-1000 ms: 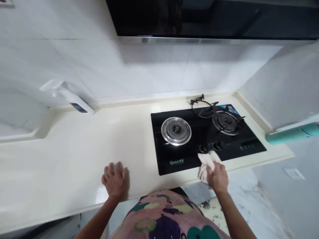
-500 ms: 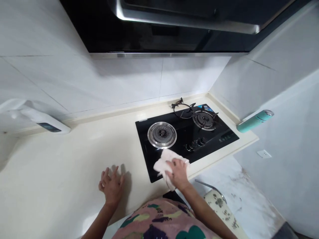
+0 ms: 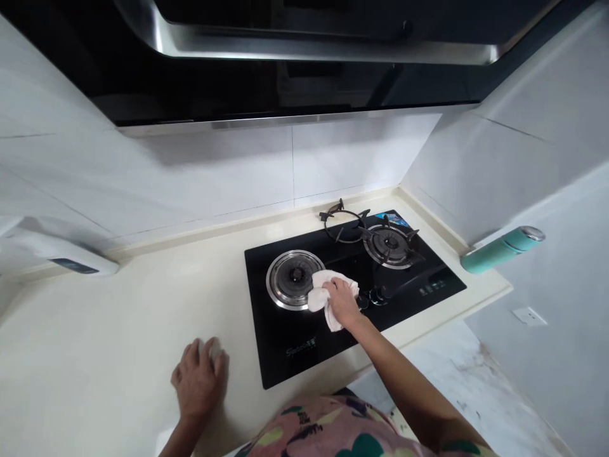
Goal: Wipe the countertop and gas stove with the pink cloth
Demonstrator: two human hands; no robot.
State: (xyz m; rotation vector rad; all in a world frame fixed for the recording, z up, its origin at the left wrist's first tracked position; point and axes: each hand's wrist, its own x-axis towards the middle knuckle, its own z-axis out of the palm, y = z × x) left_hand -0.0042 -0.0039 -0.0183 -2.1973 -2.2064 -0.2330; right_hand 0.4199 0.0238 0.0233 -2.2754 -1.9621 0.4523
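Gripping crumpled white cloth, right hand, on black glass hob; left hand half-curled on cream countertop.

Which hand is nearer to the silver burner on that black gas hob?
The right hand is nearer: it grips a white cloth on the black hob just beside the burner. The left hand rests farther off, on the cream countertop.

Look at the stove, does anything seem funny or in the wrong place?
Yes. The black iron pot ring isn't on the left burner of the gas hob. It sits behind that burner, near the back edge of the glass, so the burner looks bare, while the right burner has its ring on.
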